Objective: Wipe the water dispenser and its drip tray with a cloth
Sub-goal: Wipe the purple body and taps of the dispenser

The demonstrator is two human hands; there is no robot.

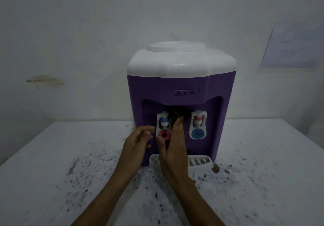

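We see the purple water dispenser (181,92) with its white top standing on a speckled white table (52,164), its drip tray (199,163) at the foot. Our right hand (172,148) reaches between the two taps, fingers straight, fingertips against a dark bundle (177,114), perhaps the cloth; the recess is too dim to tell. Our left hand (135,140) hovers beside the left tap (164,122), fingers loosely curled, holding nothing.

The water dispenser (181,89) in front of me stands upright on the worktop (52,155), against the far wall: purple body, white domed top, two white taps in its front recess. The white slotted drip tray (199,163) projects from its base at the near side. A dark cloth (177,114), partly hidden, sits in the recess between the taps.
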